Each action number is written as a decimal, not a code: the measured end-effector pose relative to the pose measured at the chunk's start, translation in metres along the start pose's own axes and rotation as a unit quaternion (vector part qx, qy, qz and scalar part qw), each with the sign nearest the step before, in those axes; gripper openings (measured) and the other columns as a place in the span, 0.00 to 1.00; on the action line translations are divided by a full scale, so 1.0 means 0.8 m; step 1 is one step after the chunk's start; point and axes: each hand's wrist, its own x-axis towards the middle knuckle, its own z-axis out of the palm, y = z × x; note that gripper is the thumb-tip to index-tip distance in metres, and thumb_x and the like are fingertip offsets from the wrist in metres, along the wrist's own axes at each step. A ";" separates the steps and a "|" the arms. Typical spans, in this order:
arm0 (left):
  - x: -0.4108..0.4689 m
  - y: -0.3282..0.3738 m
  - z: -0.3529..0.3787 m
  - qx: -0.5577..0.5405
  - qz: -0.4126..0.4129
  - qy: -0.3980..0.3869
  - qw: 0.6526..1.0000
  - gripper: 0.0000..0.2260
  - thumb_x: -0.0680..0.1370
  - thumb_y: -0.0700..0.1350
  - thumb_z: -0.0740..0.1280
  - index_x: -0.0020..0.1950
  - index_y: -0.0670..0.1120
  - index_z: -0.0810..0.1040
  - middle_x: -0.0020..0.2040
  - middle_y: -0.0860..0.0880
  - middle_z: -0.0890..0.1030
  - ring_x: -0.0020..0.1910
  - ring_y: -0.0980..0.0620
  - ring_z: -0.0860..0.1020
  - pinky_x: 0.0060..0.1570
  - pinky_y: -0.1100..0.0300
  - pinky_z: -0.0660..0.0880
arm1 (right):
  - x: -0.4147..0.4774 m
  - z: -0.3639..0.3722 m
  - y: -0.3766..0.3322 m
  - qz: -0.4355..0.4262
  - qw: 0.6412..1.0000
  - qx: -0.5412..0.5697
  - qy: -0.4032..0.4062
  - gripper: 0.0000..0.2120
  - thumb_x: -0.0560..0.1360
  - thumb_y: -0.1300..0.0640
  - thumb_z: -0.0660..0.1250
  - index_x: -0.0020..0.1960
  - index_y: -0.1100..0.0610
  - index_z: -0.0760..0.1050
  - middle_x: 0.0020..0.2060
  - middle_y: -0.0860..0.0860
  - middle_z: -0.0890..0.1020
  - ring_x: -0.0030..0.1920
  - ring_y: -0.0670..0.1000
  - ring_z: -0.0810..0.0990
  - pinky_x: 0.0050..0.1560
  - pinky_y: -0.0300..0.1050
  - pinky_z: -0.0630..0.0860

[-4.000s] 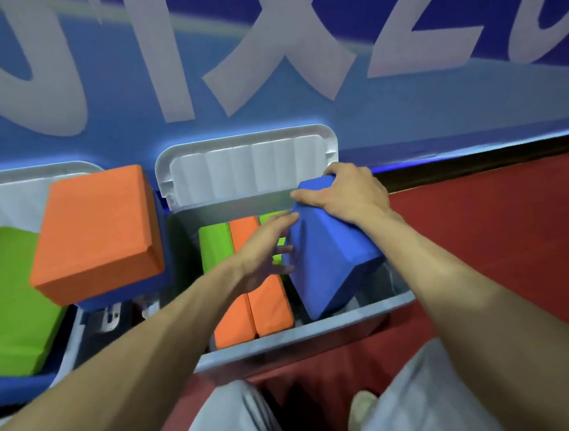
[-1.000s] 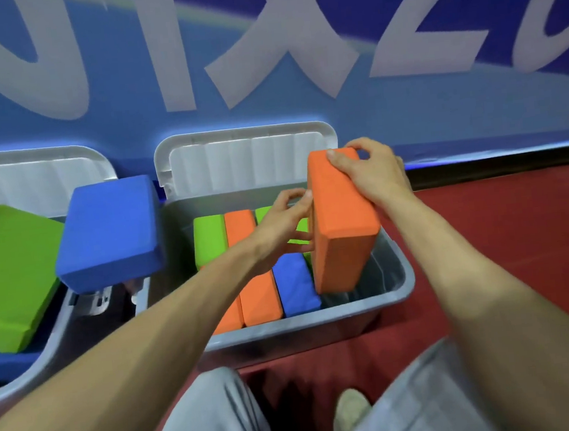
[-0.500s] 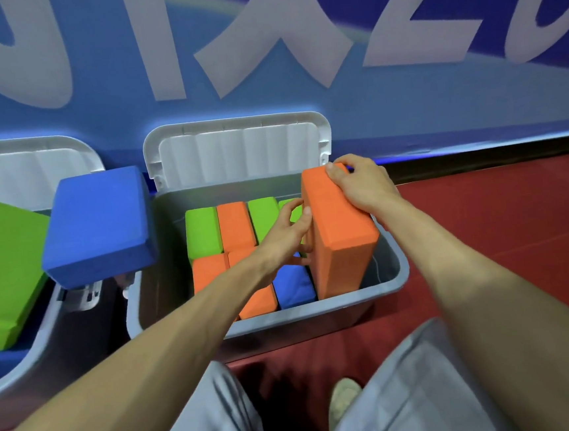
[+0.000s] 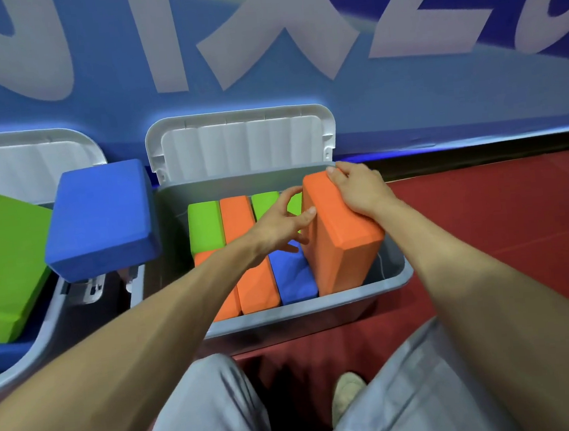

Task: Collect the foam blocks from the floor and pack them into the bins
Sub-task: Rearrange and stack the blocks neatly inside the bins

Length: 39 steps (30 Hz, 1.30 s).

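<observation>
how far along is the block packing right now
Done: green, orange and blue foam blocks stand in rows inside the grey plastic bin. In hand: the right hand and left hand are fitting an orange foam block into its right end. Left: the large blue foam block resting across the bins.
</observation>
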 end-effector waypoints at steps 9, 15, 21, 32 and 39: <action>0.008 -0.034 -0.015 0.061 -0.050 0.000 0.997 0.17 0.81 0.44 0.61 0.71 0.53 0.70 0.53 0.52 0.77 0.52 0.49 0.77 0.48 0.60 0.74 | -0.005 0.044 0.021 0.026 0.998 -0.041 -0.051 0.24 0.83 0.45 0.46 0.75 0.56 0.59 0.70 0.61 0.70 0.69 0.63 0.67 0.67 0.53 0.64; -0.006 -0.086 -0.040 0.273 -0.078 0.028 0.959 0.17 0.79 0.39 0.64 0.67 0.40 0.73 0.61 0.43 0.77 0.55 0.48 0.77 0.52 0.63 0.70 | 0.003 0.056 0.021 0.040 0.996 -0.052 -0.066 0.23 0.83 0.47 0.46 0.71 0.59 0.62 0.64 0.65 0.73 0.64 0.65 0.71 0.64 0.55 0.67; -0.013 -0.142 -0.069 0.423 -0.122 0.048 0.897 0.27 0.75 0.52 0.69 0.72 0.50 0.68 0.71 0.44 0.66 0.71 0.43 0.62 0.70 0.50 0.61 | 0.009 0.060 0.001 -0.072 0.980 -0.183 -0.023 0.18 0.78 0.62 0.53 0.66 0.61 0.67 0.65 0.59 0.70 0.66 0.61 0.68 0.69 0.56 0.63; -0.043 -0.084 -0.128 0.385 0.030 0.198 0.901 0.16 0.76 0.40 0.63 0.63 0.47 0.77 0.61 0.45 0.75 0.61 0.47 0.74 0.62 0.54 0.69 | 0.010 0.108 -0.067 -0.216 0.951 -0.221 0.006 0.15 0.76 0.57 0.59 0.61 0.58 0.75 0.58 0.57 0.78 0.62 0.57 0.73 0.72 0.52 0.56; -0.087 -0.094 -0.227 0.474 -0.053 0.408 0.778 0.27 0.75 0.55 0.66 0.73 0.51 0.67 0.73 0.44 0.63 0.73 0.43 0.59 0.72 0.47 0.51 | 0.013 0.140 -0.161 -0.195 0.971 -0.068 -0.124 0.17 0.74 0.60 0.61 0.62 0.57 0.76 0.62 0.57 0.78 0.63 0.57 0.75 0.63 0.47 0.72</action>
